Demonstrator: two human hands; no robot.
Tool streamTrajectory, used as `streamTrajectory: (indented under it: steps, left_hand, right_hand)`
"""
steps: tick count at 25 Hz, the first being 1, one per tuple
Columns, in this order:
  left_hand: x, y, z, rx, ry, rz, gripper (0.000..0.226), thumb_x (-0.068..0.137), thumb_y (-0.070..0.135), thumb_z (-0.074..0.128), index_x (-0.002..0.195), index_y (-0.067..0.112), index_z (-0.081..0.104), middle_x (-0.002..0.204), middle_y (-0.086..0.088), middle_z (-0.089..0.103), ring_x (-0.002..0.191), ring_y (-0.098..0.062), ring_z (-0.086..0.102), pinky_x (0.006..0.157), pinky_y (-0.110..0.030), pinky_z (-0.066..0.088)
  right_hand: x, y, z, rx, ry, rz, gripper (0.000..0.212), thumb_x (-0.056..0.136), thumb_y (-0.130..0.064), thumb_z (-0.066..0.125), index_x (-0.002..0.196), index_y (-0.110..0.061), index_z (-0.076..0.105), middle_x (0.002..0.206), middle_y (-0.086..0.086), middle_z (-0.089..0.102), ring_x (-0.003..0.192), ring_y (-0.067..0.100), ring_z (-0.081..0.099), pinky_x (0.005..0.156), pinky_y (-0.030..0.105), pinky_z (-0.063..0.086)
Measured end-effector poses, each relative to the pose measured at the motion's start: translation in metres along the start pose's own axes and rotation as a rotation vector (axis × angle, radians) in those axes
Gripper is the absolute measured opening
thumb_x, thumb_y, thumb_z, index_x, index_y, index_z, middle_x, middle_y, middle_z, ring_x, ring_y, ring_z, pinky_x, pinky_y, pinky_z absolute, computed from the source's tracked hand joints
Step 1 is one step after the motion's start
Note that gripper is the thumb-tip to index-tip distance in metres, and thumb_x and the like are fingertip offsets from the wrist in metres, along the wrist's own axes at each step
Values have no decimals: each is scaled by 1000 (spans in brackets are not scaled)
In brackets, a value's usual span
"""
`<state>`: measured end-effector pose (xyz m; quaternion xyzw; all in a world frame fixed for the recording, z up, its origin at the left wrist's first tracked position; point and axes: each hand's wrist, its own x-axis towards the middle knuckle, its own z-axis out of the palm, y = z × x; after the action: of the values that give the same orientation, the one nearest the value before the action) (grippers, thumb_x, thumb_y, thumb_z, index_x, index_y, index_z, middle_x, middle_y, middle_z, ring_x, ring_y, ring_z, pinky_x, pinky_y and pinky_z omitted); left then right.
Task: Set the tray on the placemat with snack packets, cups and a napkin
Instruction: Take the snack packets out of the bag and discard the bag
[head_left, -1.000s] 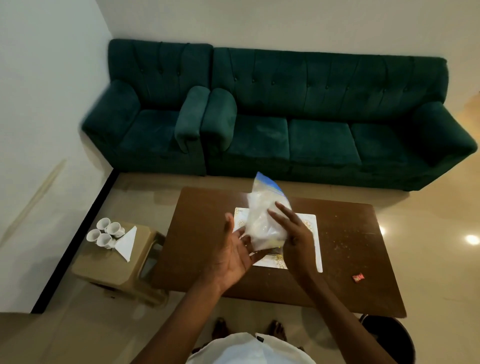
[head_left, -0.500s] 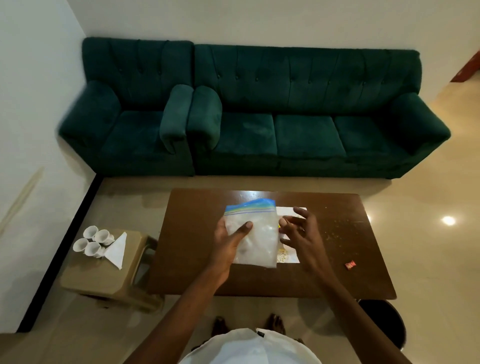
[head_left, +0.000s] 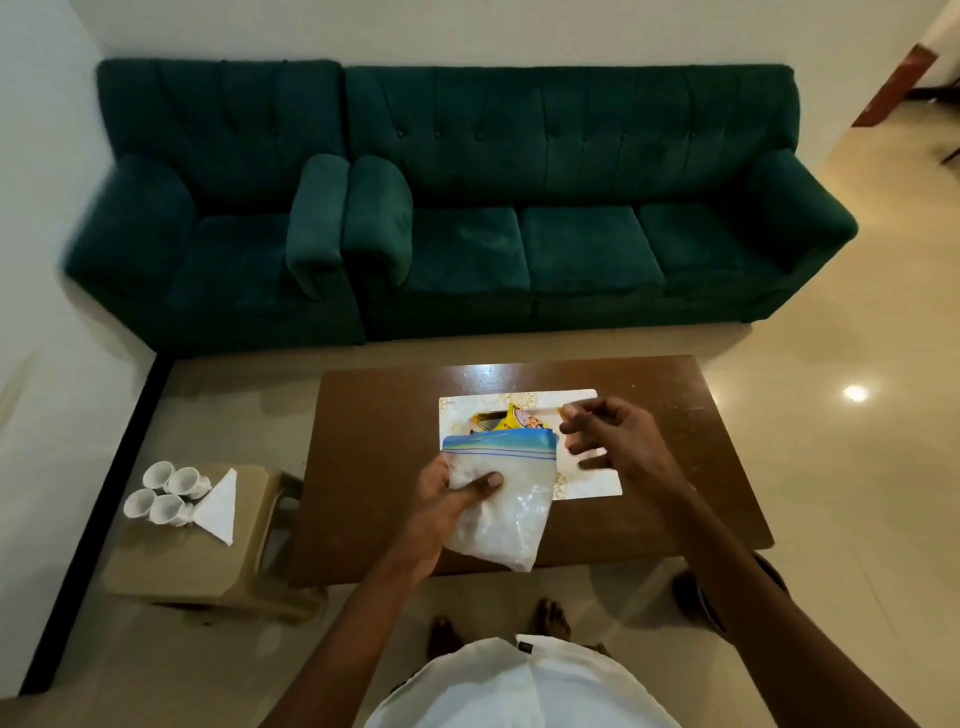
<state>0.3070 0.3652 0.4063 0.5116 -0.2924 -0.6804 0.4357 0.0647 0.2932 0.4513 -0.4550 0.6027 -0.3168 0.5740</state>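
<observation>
My left hand (head_left: 445, 503) grips a clear zip bag (head_left: 506, 506) with a blue strip along its top, held above the near half of the brown table (head_left: 374, 467). My right hand (head_left: 613, 439) hovers just right of the bag, fingers apart, holding nothing. Behind the bag lies a white patterned placemat (head_left: 582, 397) with a yellow snack packet (head_left: 517, 418) on it; most of what sits on the mat is hidden by the bag and hands. Several white cups (head_left: 166, 491) and a folded white napkin (head_left: 218, 506) rest on a low stool (head_left: 171, 566) at the left.
A dark green sofa (head_left: 519, 208) and armchair (head_left: 208, 234) stand behind the table. A dark round bin (head_left: 696, 592) sits on the floor by the table's near right corner. My bare feet (head_left: 553, 616) stand at the table's near edge.
The bag has dropped lower and toward me in my left hand, uncovering the yellow packet on the placemat. My right hand has let go of the bag and moved to the right.
</observation>
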Motion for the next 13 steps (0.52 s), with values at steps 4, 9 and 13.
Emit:
streamTrajectory:
  steps: [4,9,13]
  left_hand:
    - [12,-7,29,85,-88,-31,56,82,3,81,134,4,59,125,-16,73,117,-38,70,102,-54,56]
    - [24,-32,80,8,-214,-130,47,86,12,79,131,9,66,125,-14,74,117,-35,71,97,-49,59]
    - [24,-63,137,-26,-321,-326,51,76,38,86,123,25,72,124,-10,75,107,-29,75,82,-44,64]
  right_hand:
    - [-29,24,-4,-121,-258,164,43,73,-41,92,110,-27,76,106,-2,82,92,17,80,75,32,66]
    - [-63,53,-34,250,253,31,30,82,-8,86,111,-11,78,108,14,80,103,36,77,95,63,58]
    - [-91,79,-64,486,710,-21,38,84,-3,84,120,3,72,115,20,78,108,36,75,97,52,61]
